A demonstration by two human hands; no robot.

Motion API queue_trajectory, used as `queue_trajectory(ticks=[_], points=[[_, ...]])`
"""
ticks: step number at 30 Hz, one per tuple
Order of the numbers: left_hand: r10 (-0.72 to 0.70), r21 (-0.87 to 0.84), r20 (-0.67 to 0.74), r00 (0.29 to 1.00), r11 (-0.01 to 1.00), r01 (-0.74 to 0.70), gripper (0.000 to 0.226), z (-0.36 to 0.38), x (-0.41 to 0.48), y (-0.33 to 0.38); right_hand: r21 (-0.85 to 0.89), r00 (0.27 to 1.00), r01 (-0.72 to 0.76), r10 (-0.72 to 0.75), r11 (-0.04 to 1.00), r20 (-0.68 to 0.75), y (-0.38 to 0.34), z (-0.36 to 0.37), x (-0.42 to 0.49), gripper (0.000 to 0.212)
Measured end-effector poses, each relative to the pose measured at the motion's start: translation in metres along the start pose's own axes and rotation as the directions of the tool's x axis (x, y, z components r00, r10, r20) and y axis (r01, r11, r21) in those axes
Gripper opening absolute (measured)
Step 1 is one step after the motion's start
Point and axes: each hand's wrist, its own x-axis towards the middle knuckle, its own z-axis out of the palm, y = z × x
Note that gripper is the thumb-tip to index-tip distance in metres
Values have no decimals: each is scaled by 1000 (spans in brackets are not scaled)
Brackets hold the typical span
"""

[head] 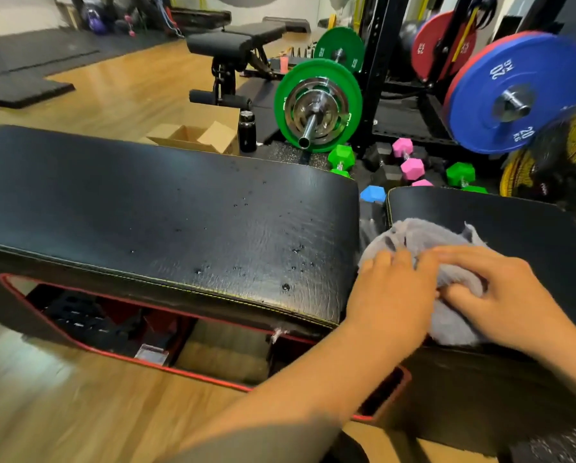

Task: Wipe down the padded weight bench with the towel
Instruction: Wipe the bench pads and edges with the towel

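Observation:
The black padded bench has a long pad (166, 212) speckled with water droplets and a shorter seat pad (513, 222) to its right, with a gap between them. A crumpled grey towel (423, 238) lies on the seat pad's near left corner. My left hand (390, 292) presses flat on the towel's left side at the gap. My right hand (500, 292) grips the towel's bunched right part with curled fingers.
Beyond the bench stand a barbell with green plates (316, 111), a blue plate (516, 91), coloured dumbbells (410, 162), a black bottle (247, 132) and an open cardboard box (196, 135). A second bench (233, 45) stands farther back. Wooden floor lies in front.

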Motion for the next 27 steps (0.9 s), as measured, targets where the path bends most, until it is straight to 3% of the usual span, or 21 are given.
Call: queue_trajectory(ticks=[3, 5, 7, 9, 11, 15, 17, 20, 24, 27], points=[[-58, 51, -6, 998, 997, 58, 39, -32, 18, -6, 115, 989, -45, 60, 992, -135, -21, 9, 12, 61], [-27, 65, 11, 1000, 998, 26, 38, -47, -9, -20, 162, 999, 34, -29, 986, -38, -41, 20, 4, 53], [18, 114, 39, 999, 993, -23, 38, -44, -50, -37, 64, 985, 121, -128, 991, 119, -57, 35, -12, 49], [-6, 144, 40, 999, 990, 0, 43, -31, -84, -52, -109, 969, 173, -150, 979, 197, -68, 51, -26, 63], [-21, 171, 39, 999, 985, 14, 47, -18, -88, -60, -244, 960, 197, -137, 950, 243, -72, 64, -25, 72], [-76, 210, 97, 992, 976, 54, 58, -7, -45, -71, -439, 944, 193, -45, 877, 326, -65, 74, 19, 73], [-76, 189, 164, 983, 981, 44, 51, -8, -15, -80, -414, 950, 137, -1, 900, 312, -56, 76, 53, 77], [-99, 93, 83, 992, 991, 91, 44, -15, 4, -84, -327, 958, 78, 19, 942, 285, -54, 75, 75, 80], [-73, -51, 46, 996, 996, 75, 43, -18, -53, -75, -228, 956, 156, -89, 961, 280, -77, 60, 20, 60], [3, -59, 11, 1000, 998, -2, 43, -7, -81, -77, -270, 957, 181, -106, 946, 269, -86, 63, -9, 61]])
